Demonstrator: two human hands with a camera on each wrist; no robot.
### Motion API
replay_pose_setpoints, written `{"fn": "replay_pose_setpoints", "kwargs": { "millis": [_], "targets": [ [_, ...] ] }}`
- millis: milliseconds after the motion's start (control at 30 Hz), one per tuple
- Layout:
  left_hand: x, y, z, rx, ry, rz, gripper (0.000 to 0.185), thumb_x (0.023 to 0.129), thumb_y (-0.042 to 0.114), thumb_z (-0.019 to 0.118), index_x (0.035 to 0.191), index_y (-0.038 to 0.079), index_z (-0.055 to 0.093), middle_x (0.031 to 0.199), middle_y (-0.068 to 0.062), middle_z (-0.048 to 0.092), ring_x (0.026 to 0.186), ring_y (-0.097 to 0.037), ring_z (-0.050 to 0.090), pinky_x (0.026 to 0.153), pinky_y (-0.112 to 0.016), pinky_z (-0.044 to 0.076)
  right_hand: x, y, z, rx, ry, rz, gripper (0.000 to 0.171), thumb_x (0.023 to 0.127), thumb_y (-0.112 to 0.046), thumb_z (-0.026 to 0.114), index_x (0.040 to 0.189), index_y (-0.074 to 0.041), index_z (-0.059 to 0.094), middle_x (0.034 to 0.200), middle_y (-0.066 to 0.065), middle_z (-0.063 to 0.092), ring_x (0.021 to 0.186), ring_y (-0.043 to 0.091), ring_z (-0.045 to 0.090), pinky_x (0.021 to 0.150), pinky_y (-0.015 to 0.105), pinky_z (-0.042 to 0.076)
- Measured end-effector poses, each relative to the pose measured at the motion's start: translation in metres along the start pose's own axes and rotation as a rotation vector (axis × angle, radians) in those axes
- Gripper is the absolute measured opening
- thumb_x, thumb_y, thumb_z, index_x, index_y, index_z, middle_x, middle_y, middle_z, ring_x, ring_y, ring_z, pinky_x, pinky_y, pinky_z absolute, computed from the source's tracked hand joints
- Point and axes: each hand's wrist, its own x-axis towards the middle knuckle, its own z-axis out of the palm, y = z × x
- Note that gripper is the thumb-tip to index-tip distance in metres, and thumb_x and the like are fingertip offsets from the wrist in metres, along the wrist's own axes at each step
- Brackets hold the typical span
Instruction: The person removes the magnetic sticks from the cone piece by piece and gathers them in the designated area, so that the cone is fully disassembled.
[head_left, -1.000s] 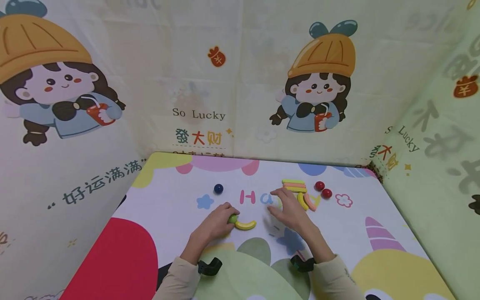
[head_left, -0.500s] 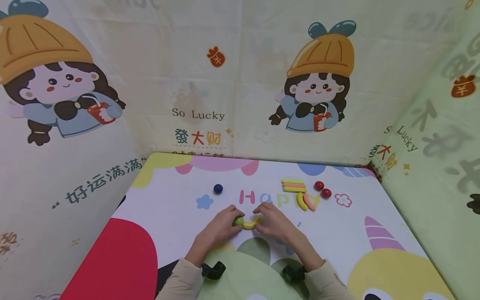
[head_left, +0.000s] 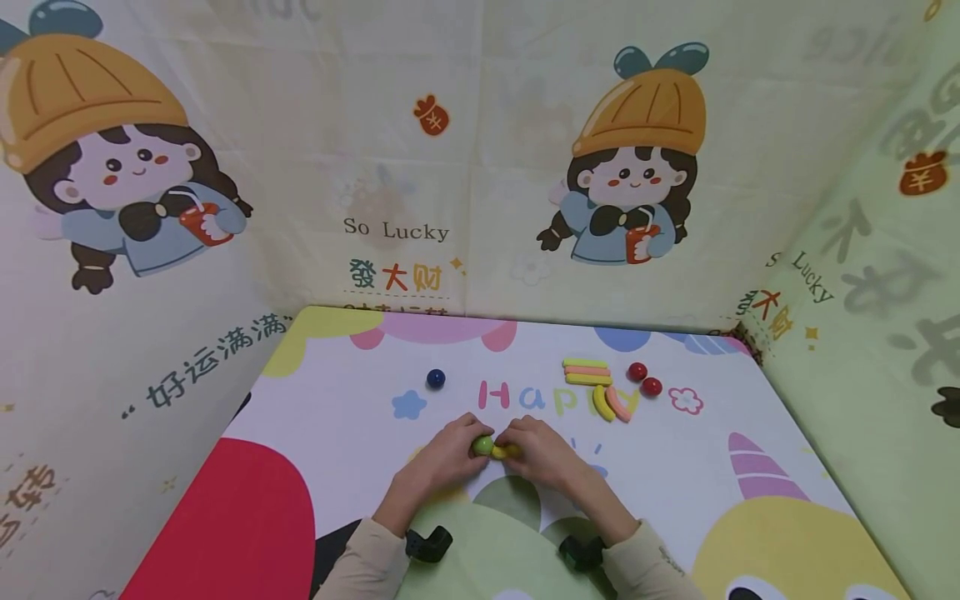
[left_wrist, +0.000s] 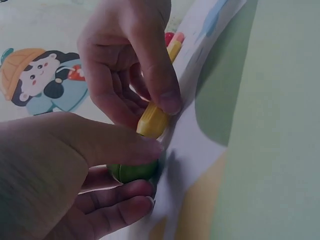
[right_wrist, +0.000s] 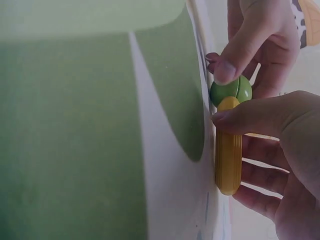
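Thumb and fingers of my left hand pinch a glossy green ball low over the table's middle. Facing it, my right hand grips a yellow curved stick, thumb on one side and fingers on the other. One end of the stick meets the ball in the right wrist view. From the left wrist, the ball is partly covered by my left thumb, and the stick shows beneath the right hand's fingers.
Farther back right lie several straight sticks in yellow and pink, a yellow curved stick, a pink curved stick and two red balls. A dark blue ball sits back left. Printed cloth walls enclose the table.
My right hand has come down and left from above the printed letters and taken hold of the yellow curved stick. The left hand has shifted slightly right with the green ball.
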Motion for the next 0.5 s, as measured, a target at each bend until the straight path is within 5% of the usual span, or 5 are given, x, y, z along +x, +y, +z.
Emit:
{"fn": "replay_pose_setpoints", "kwargs": {
  "millis": [200,500],
  "targets": [
    [-0.0003,-0.0016,0.0009,0.007,0.004,0.043,0.036,0.090,0.011,0.071,0.125,0.003,0.067,0.111,-0.006,0.064,0.094,-0.015,0.060,0.087,-0.030,0.055,-0.0004,-0.0013,-0.0007,-0.023,-0.020,-0.004,0.022,0.083,-0.018,0.080,0.103,-0.013,0.075,0.098,-0.002,0.071,0.092,0.014,0.061,0.088,0.033,0.054],
    [0.0012,-0.0015,0.0007,0.006,-0.002,0.023,0.035,0.090,0.012,0.072,0.124,0.003,0.067,0.111,-0.006,0.065,0.095,-0.015,0.060,0.088,-0.030,0.055,-0.0017,-0.0041,-0.0025,-0.029,-0.049,0.020,0.025,0.084,-0.021,0.080,0.107,-0.012,0.075,0.100,-0.002,0.071,0.094,0.015,0.061,0.089,0.033,0.054]
  ]
}}
